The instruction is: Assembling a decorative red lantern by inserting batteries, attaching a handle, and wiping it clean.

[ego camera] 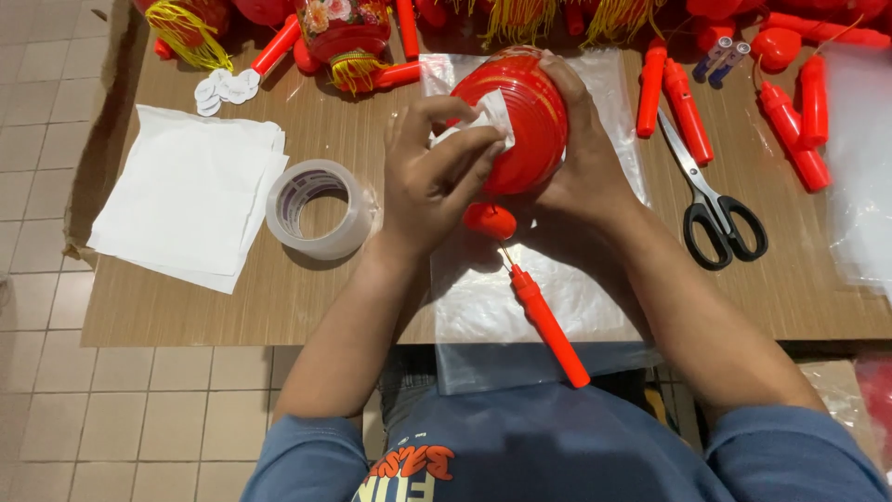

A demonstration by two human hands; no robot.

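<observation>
Head view, looking down: the left hand (429, 177) is pinching a small white paper piece (490, 115) between thumb and fingertips and pressing it against the side of the red ribbed lantern (525, 121). The right hand (581, 158) is cupping the lantern from its far side, fingers curled over the top and closed on it, holding it just above the clear plastic sheet (548, 297). Below the lantern, a red round cap (490, 220) and a thin wire are hanging down to a red stick handle (550, 327), which is lying on the plastic sheet. Left of the lantern, a roll of clear tape (321, 208) is resting on the brown tabletop (186, 307), with a stack of white paper sheets (190, 195) farther left. Right of the lantern, black-handled scissors (711, 200) are lying among loose red stick handles (686, 112). Behind the lantern, finished lanterns with yellow tassels (346, 37) are crowding the table edge. Likely risks: the paper piece may be creasing or seating crooked on the ribbed curve if pressure is uneven, and the dangling handle could be tugging the wire if the lantern is turned.
</observation>
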